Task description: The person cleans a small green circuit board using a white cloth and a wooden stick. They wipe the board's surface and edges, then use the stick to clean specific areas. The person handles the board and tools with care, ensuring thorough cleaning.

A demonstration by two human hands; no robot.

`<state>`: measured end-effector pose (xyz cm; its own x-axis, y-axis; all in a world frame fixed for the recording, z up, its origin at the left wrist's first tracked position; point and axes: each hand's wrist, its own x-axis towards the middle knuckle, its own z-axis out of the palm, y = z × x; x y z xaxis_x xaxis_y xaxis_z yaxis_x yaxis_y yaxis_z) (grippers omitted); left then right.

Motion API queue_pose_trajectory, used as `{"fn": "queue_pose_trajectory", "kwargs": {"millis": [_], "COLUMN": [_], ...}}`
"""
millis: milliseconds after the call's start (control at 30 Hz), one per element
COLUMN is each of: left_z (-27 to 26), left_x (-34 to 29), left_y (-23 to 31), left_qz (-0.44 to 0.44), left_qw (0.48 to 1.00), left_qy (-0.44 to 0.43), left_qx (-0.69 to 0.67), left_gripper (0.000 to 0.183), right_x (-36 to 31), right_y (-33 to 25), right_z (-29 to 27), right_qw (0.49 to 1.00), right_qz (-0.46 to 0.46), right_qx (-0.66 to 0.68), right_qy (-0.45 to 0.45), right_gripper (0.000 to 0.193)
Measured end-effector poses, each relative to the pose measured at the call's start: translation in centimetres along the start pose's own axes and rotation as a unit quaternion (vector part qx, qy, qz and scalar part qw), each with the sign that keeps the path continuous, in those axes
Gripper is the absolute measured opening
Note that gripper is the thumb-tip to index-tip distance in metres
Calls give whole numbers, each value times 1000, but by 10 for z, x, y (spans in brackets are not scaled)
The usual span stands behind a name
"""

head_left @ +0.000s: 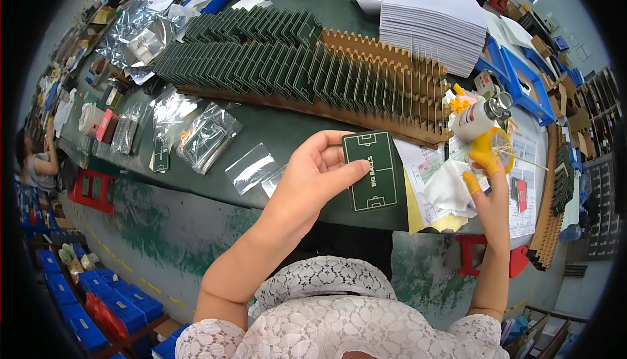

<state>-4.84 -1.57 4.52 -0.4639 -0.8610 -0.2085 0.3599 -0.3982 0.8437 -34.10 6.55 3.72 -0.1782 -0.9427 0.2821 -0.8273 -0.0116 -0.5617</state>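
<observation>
My left hand is closed on a dark green card with white lines like a football pitch. Its thumb lies on the card's face, above the table's front edge. To the right, my right hand has yellow finger covers on its thumb and fingers, with the thumb apart from the others. Those fingers reach to a small round container with a thin stick across it; whether they touch it is unclear. A crumpled white cloth lies beside the thumb. Behind the container leans a white bottle with a metal top.
Many similar green cards stand in notched brown cardboard racks. A tall stack of white paper rises behind. Clear plastic bags lie left on the green table. Blue trays stand at right. Another person sits far left.
</observation>
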Motion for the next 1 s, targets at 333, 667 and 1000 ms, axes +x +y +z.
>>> {"fn": "queue_pose_trajectory", "kwargs": {"millis": [333,667,1000], "left_z": [3,12,-15], "left_x": [2,-1,11], "left_y": [1,4,-1], "left_qz": [-16,147,-36], "left_qw": [998,960,977], "left_qy": [-25,-55,-145], "left_qx": [50,232,-151], "left_gripper": [22,14,24], "right_x": [1,5,-3], "right_y": [-19,-31,-40], "right_z": [1,-3,6], "right_qw": [962,863,841], "right_qz": [20,52,48], "right_qx": [269,495,531], "right_qy": [-43,-83,-96], "right_gripper": [39,34,32]}}
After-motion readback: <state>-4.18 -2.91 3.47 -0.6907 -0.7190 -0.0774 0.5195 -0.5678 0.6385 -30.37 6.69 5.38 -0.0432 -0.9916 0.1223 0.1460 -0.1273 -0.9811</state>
